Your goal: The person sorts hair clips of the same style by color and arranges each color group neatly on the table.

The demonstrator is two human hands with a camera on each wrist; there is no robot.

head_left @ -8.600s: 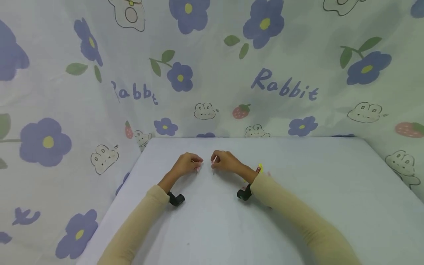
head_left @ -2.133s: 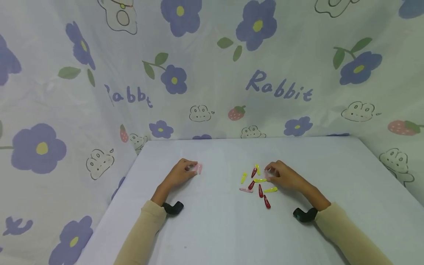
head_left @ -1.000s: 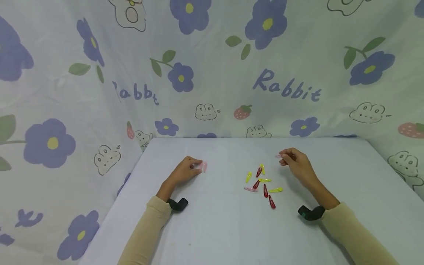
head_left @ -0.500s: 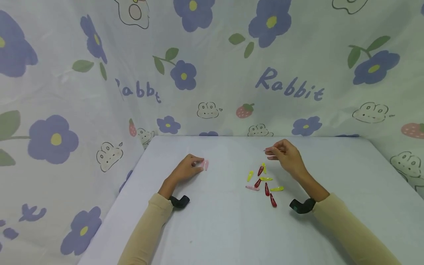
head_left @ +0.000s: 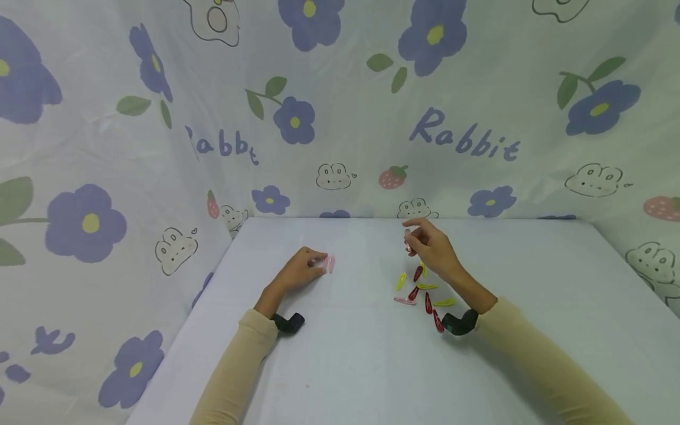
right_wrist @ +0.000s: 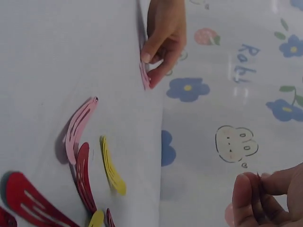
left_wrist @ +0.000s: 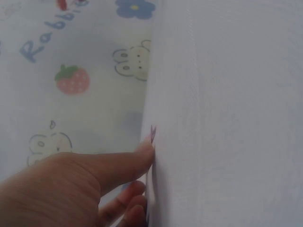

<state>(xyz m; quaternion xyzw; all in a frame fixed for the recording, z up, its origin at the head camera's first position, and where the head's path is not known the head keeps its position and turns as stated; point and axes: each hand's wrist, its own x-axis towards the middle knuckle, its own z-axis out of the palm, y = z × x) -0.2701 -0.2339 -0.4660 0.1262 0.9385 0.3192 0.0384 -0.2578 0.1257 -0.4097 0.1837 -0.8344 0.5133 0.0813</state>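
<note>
The left hand is resting on the table, pinching a pink clip stack at its fingertips. The right hand is hovering above the scattered hair clips, its fingers gripping a pink hair clip at their tips.

glossy hair clips, matt cloth table cover

Soft, even, bright light; faint shadows under both arms on the pale grey tabletop. Wrist views blur close up; head view bows at edges.

The left hand rests low on the desk, fingers curled in a pinching grip. The right hand hovers above the desk, fingertips pinched together.
</note>
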